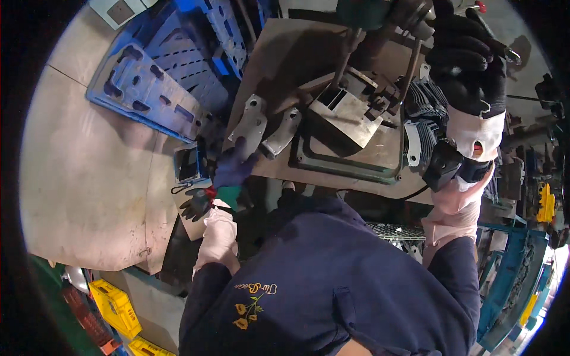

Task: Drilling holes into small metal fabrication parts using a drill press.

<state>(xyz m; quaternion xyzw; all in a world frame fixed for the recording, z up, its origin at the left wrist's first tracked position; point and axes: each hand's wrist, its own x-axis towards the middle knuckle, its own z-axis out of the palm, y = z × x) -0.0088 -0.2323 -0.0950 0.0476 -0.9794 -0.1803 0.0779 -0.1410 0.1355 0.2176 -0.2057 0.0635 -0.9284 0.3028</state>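
My left hand (pixel 234 168), in a purple-blue glove with a green cuff, closes on the near end of a flat grey curved metal plate (pixel 249 121) with a hole at its far end. A second, similar plate (pixel 282 133) lies just to the right. My right hand (pixel 463 62), black-gloved and raised at the far right, has its fingers curled by the metal lever (pixel 496 35) of a bench machine; its grip is partly hidden. Between the hands, a blocky metal fixture (pixel 350 113) sits on the machine's base (pixel 350 170).
Stacked curved plates (pixel 423 142) stand right of the fixture. Upright rods (pixel 409 71) rise behind it. A blue plastic crate (pixel 148 89) leans at the left, near a small blue box (pixel 190 163). Yellow bins (pixel 116 308) sit at lower left, and a cable (pixel 415 194) crosses the table edge.
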